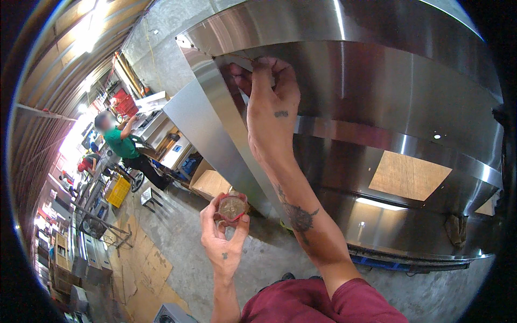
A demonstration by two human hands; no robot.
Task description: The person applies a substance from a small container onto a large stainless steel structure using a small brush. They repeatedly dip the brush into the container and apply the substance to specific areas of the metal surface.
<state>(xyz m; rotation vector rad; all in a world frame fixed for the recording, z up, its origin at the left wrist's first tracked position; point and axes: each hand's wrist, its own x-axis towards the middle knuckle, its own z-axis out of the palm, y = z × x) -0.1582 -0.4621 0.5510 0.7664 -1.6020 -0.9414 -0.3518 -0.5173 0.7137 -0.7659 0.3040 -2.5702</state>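
My left hand (222, 242) is closed round the sides of a small round tub (232, 208) with a red rim and a brownish-grey face. I hold it up in front of a large stainless steel cabinet (377, 81). Higher up, my right hand (272, 99) reaches to the inner corner of the cabinet's upper opening. Its fingers are curled and pressed together near the steel edge. Whatever they may pinch is too small or hidden to make out.
A wooden panel (410, 175) shows through an opening in the cabinet. A cardboard box (210, 183) stands behind my left hand. Further left, a person in a green shirt (123, 141) works at a bench, near a yellow crate (118, 192) and a small stool (151, 198). Flattened cardboard (142, 264) covers some floor.
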